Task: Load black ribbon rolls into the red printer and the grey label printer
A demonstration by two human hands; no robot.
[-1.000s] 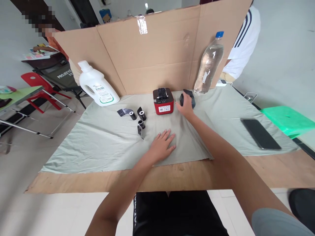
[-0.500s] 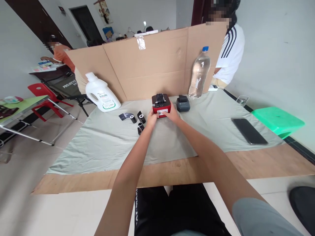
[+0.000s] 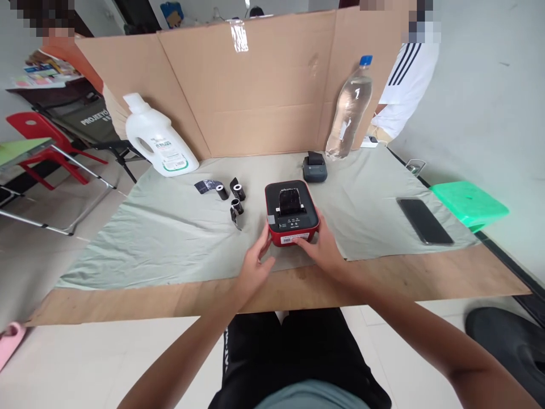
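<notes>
A small red printer with a black top (image 3: 292, 211) stands on the grey-green cloth (image 3: 170, 227) near the table's front edge. My left hand (image 3: 254, 266) grips its left front corner. My right hand (image 3: 322, 250) holds its right front side, fingers curled against the red casing. Three small black paper rolls (image 3: 232, 196) lie on the cloth just left of the printer. A second, dark grey printer (image 3: 315, 168) sits farther back, to the right.
A white detergent jug (image 3: 155, 139) and a clear water bottle (image 3: 349, 111) stand before a folded cardboard screen (image 3: 255, 85). A black phone (image 3: 423, 220) lies on the cloth at right. A green stool (image 3: 468, 201) is beyond it. Other people sit behind the screen.
Both hands took hold of the red printer and drew it from the back of the cloth to the front edge. Before that, my right hand left the grey printer.
</notes>
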